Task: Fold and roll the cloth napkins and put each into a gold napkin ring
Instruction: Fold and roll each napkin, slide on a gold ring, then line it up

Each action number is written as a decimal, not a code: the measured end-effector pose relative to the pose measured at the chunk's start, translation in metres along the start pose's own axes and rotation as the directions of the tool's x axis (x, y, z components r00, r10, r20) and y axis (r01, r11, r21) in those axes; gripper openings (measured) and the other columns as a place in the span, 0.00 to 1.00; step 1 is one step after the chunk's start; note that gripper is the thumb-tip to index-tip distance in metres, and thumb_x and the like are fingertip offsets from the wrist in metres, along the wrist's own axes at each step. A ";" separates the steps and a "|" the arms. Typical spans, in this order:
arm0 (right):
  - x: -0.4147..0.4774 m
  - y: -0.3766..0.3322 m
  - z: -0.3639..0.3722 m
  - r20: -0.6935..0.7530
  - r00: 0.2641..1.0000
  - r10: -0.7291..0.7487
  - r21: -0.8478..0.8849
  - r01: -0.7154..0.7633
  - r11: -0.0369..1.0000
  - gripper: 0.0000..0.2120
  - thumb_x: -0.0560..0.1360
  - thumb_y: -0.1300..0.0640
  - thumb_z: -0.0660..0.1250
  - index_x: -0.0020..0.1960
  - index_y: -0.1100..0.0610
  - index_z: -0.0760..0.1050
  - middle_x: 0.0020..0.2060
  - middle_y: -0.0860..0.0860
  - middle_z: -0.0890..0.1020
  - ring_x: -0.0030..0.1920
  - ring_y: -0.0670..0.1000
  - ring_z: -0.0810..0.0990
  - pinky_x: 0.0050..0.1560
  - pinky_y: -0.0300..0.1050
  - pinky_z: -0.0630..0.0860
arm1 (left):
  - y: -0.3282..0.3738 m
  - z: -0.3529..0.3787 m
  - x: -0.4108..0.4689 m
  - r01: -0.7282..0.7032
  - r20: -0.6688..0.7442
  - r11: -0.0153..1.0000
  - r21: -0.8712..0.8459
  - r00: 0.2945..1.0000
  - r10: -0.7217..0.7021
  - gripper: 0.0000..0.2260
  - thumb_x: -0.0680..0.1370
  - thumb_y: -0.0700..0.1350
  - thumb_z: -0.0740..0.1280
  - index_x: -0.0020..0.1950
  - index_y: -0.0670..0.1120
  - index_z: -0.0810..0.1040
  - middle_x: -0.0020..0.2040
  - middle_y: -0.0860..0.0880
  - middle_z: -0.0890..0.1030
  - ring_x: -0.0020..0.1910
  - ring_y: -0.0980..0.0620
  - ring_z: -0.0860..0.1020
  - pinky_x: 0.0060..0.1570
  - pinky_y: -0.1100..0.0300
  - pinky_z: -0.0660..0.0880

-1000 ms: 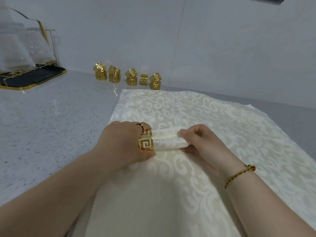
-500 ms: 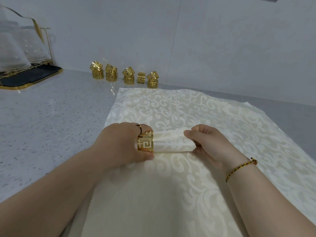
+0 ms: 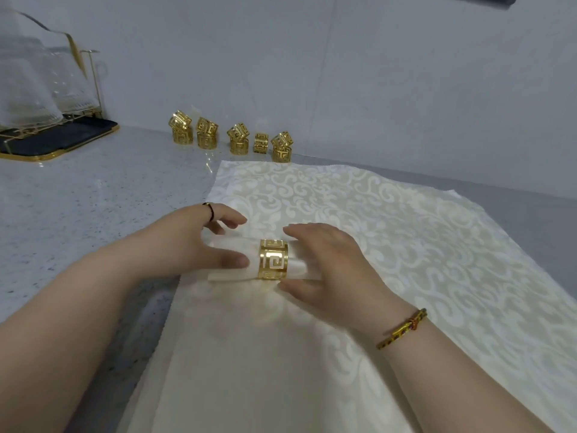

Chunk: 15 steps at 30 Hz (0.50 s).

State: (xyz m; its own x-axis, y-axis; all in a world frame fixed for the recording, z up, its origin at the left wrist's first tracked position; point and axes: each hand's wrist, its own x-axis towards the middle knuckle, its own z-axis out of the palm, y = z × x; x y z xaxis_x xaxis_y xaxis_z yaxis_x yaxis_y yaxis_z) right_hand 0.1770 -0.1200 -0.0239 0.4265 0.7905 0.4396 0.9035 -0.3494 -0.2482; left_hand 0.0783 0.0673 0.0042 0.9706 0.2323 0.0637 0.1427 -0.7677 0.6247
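Holding rolled napkin (image 3: 234, 274) between both hands, head view, the only one. Lying flat on top of stack of flat napkins (image 3: 406, 245), toward the stack's left edge. Long axis left to right across the frame, roughly level. Left end in view, pointing at the left forearm side; right end hidden under right hand (image 3: 331, 264). Threaded through gold ring (image 3: 273, 259) at about mid-length, ring's hole facing left and right along the roll, cut-out key pattern facing up.

Left hand (image 3: 187, 242): thumb laid straight on the roll just left of the ring, fingers loosely curved past the far side, contact there unclear. Thin dark band (image 3: 209, 210) on one finger.

Right hand: fingers draped over the roll's far side, thumb against the near side, pinching the roll just right of the ring. Bracelet (image 3: 402, 328) on the wrist.

Farther back on speckled counter (image 3: 78, 214): spare rings (image 3: 232, 140) in a row near the wall, most stacked in twos with the top one tilted. Far left: dark tray (image 3: 71, 132) with gold rim, clear glasses (image 3: 31, 82) on a gold wire rack, blurred.
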 end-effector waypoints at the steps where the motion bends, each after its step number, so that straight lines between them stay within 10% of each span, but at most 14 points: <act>1: 0.002 -0.002 0.003 -0.002 1.000 -0.006 -0.024 0.006 1.000 0.30 0.60 0.46 0.69 0.59 0.59 0.75 0.52 0.54 0.82 0.54 0.60 0.79 0.57 0.49 0.65 | -0.002 -0.003 -0.001 0.011 0.021 1.000 0.005 1.000 -0.011 0.20 0.66 0.52 0.73 0.48 0.67 0.65 0.46 0.68 0.68 0.43 0.73 0.67 0.39 0.77 0.63; 6: 0.005 -0.011 0.013 0.000 1.000 -0.027 -0.111 0.027 0.993 0.25 0.61 0.51 0.68 0.57 0.57 0.77 0.47 0.50 0.83 0.47 0.55 0.81 0.54 0.48 0.71 | -0.011 -0.003 -0.008 0.075 0.136 0.996 0.039 0.988 -0.080 0.25 0.58 0.59 0.77 0.48 0.69 0.68 0.54 0.58 0.75 0.51 0.66 0.72 0.50 0.70 0.68; 15: 0.004 -0.003 0.006 0.034 0.999 0.030 -0.067 -0.028 0.997 0.24 0.66 0.51 0.65 0.61 0.56 0.75 0.53 0.50 0.81 0.53 0.56 0.78 0.58 0.48 0.68 | -0.011 -0.002 -0.004 -0.006 -0.021 0.999 -0.050 1.000 0.005 0.09 0.68 0.44 0.74 0.38 0.58 0.79 0.44 0.54 0.82 0.43 0.65 0.77 0.39 0.80 0.68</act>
State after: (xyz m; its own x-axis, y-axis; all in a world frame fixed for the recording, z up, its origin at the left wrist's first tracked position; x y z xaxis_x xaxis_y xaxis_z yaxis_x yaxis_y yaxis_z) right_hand 0.1762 -0.1126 -0.0270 0.4517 0.7962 0.4024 0.8922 -0.4039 -0.2023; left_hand 0.0725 0.0762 -0.0017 0.9670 0.2409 0.0832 0.1270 -0.7385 0.6622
